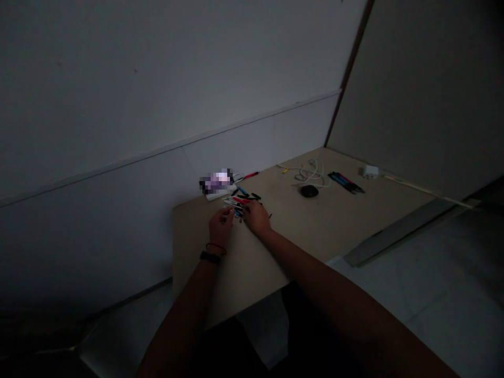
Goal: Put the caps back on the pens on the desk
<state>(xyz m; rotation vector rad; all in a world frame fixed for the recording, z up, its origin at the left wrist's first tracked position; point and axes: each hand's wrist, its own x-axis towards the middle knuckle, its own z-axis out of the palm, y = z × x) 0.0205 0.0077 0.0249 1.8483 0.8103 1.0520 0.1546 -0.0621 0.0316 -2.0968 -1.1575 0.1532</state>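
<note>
My left hand (221, 226) is over the near left part of the table, with its fingers curled and the tips close together. Anything small between them is too dark to make out. Just to its right, my right hand (257, 217) reaches into a pile of pens and pen parts, its fingers bent down and closed. What they grip is hidden. A red pen (241, 200) lies in the pile beyond my fingertips, among white, black and blue pieces. A blue pen part (243, 191) and a black pen part (255, 196) lie at its far side.
Behind the pile, a pixelated lit device (216, 181) rests against the wall, beside another red pen (251, 175). Farther right are a black mouse (309, 191), a white cable (314, 172), a row of pens (345, 182) and a white adapter (370, 171). Walls border the table (299, 231).
</note>
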